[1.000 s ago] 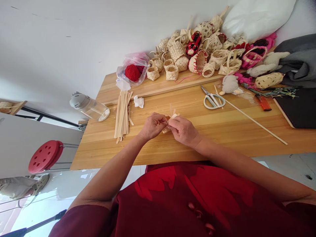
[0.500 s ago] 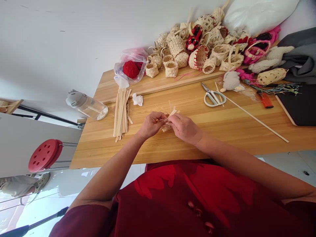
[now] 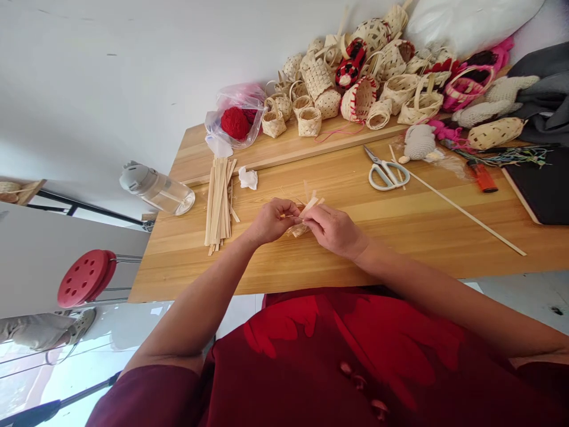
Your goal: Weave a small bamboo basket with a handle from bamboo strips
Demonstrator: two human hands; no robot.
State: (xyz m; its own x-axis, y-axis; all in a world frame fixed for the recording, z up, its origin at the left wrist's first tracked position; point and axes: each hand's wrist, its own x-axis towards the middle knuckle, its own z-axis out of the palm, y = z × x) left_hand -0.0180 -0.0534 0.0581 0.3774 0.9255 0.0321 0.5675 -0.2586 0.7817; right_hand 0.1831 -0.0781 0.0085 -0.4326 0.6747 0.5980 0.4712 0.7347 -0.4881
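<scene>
Bright light glares off the lower-left floor (image 3: 91, 362).

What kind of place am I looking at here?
Likely a craft workspace: small woven baskets piled at the back, a bundle of flat strips and scissors on a wooden table.

With the heap of small woven baskets (image 3: 317, 80) as landmark, a bag of red yarn (image 3: 235, 123) lies beside its left end, a clear bottle (image 3: 162, 193) farther left, red stools (image 3: 95, 274) lower beyond that, dark grey cloth (image 3: 549, 110) to its right, and an orange lighter (image 3: 486, 179) before its right end.
</scene>
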